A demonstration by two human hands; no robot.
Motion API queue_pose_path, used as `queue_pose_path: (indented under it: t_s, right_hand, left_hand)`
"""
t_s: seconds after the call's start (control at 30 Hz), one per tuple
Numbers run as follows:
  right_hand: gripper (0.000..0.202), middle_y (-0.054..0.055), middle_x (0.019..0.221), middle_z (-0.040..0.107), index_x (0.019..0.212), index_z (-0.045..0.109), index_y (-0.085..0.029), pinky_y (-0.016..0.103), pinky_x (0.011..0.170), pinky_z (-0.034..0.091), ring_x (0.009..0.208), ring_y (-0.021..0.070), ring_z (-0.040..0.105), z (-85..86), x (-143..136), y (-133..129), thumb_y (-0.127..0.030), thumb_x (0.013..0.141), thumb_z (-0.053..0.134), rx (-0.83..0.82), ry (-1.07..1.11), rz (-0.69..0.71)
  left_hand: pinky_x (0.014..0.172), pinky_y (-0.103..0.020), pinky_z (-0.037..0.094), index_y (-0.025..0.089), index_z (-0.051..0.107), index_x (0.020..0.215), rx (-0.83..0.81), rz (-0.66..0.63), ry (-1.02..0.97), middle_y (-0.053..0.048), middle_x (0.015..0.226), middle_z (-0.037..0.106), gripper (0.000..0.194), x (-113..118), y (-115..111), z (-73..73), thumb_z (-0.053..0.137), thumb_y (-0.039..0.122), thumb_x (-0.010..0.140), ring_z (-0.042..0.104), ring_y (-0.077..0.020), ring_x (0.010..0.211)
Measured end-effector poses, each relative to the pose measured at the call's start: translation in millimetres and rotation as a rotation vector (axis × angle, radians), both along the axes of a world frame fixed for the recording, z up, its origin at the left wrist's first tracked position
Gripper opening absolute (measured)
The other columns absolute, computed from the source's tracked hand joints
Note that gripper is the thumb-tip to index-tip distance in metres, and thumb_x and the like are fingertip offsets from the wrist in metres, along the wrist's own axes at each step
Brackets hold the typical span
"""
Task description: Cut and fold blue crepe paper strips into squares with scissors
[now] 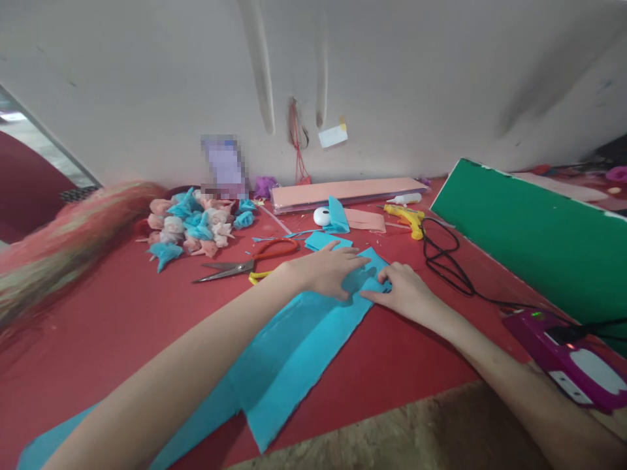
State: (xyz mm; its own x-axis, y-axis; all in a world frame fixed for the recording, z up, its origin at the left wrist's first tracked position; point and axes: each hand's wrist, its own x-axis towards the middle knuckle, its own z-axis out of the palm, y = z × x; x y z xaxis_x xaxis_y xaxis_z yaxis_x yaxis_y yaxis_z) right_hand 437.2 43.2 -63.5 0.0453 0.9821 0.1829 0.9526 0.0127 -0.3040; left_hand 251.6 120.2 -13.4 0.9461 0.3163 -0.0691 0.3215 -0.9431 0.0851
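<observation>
A long sheet of blue crepe paper point(298, 352) stretches diagonally across the red table, its near part passing under my left forearm. My left hand point(330, 269) lies palm down on the paper's far part, fingers stretched out. At the far right end, my right hand point(404, 290) has thumb and fingers around a folded edge of the paper. Just beyond my left hand is a smaller folded blue piece point(328, 241). Orange-handled scissors point(245, 266) lie left of my left hand, blades partly open. A yellow handle point(258, 277) shows beside my left forearm, the rest hidden.
Blue and pink paper flowers point(191, 225) are heaped at the back left. A yellow glue gun point(409, 219) with a black cord lies beyond my right hand. A purple power strip point(563, 359) and a green board point(533, 241) are on the right. Pink paper point(347, 192) lies by the wall.
</observation>
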Motion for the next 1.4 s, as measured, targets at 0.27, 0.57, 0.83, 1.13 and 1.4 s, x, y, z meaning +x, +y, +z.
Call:
queue_pose_path:
  t_s: [0.27, 0.57, 0.83, 1.13, 1.4]
  right_hand:
    - [0.026, 0.006, 0.083, 0.066, 0.075, 0.064, -0.02, 0.033, 0.072, 0.042, 0.082, 0.0215, 0.057, 5.5, -4.9, 9.7, -0.042, 0.081, 0.051, -0.005, 0.182, 0.088]
    - [0.038, -0.001, 0.053, 0.06, 0.065, 0.064, -0.017, 0.025, 0.05, 0.037, 0.051, 0.0139, 0.053, 27.4, 1.7, 4.6, -0.051, 0.075, 0.052, -0.103, 0.369, 0.183]
    - [0.041, -0.002, 0.039, 0.052, 0.051, 0.055, -0.019, 0.025, 0.045, 0.035, 0.04, 0.0127, 0.048, 35.9, 6.7, 0.0, -0.052, 0.075, 0.057, -0.101, 0.385, 0.144]
    - [0.034, 0.0, 0.06, 0.059, 0.063, 0.057, -0.018, 0.025, 0.054, 0.042, 0.057, 0.0152, 0.053, 29.2, -10.4, -8.0, -0.049, 0.077, 0.055, -0.029, 0.437, 0.238]
    - [0.035, 0.0, 0.052, 0.054, 0.062, 0.052, -0.02, 0.026, 0.052, 0.038, 0.05, 0.0142, 0.048, 11.0, -42.5, -23.3, -0.043, 0.086, 0.041, 0.091, 0.36, 0.266]
  left_hand:
    - [0.102, -0.041, 0.029, 0.018, 0.046, 0.126, 0.029, -0.045, 0.006, -0.01, 0.118, 0.055, 0.068, 14.8, 14.5, 11.6, 0.072, 0.035, 0.066, 0.047, -0.0269, 0.113]
    - [0.092, -0.034, 0.035, 0.017, 0.055, 0.103, 0.024, -0.055, -0.027, -0.007, 0.107, 0.056, 0.041, 10.0, 9.5, 12.1, 0.073, 0.03, 0.068, 0.05, -0.024, 0.104]
    - [0.092, -0.033, 0.037, 0.017, 0.065, 0.093, 0.05, -0.058, -0.049, -0.007, 0.106, 0.059, 0.029, 8.4, 4.8, 14.2, 0.075, 0.028, 0.069, 0.051, -0.0241, 0.105]
    - [0.099, -0.039, 0.037, 0.015, 0.058, 0.107, 0.17, -0.009, -0.324, -0.011, 0.118, 0.053, 0.023, -27.1, -2.2, 17.0, 0.053, 0.013, 0.085, 0.045, -0.024, 0.114]
    - [0.1, -0.047, 0.041, 0.015, 0.053, 0.112, 0.286, -0.007, -0.469, -0.013, 0.12, 0.053, 0.031, -63.7, -35.5, 10.9, 0.039, 0.005, 0.087, 0.045, -0.0251, 0.117]
